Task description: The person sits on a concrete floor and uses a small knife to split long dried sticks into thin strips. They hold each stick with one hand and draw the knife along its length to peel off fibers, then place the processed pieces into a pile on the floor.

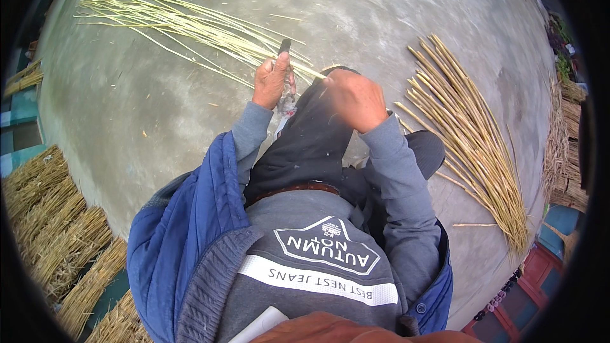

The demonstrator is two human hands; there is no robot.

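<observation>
My left hand (272,81) is closed round a tool with a black end (284,46) that sticks up past the thumb. Something glinting shows below the fingers, but I cannot make out its kind. My right hand (357,98), smeared a little by motion, is closed on the end of a pale green stalk (317,75) above my dark-trousered knee. That stalk runs leftward toward my left hand. Beyond the left hand, a loose spread of peeled, pale green stalks (171,16) lies on the floor.
To the right lies a fanned heap of brown, unpeeled stalks (467,133) on the concrete floor (159,108). Bundles of dry straw (47,222) stand at the left rim, and more straw (570,146) at the right. Small peel scraps are scattered about.
</observation>
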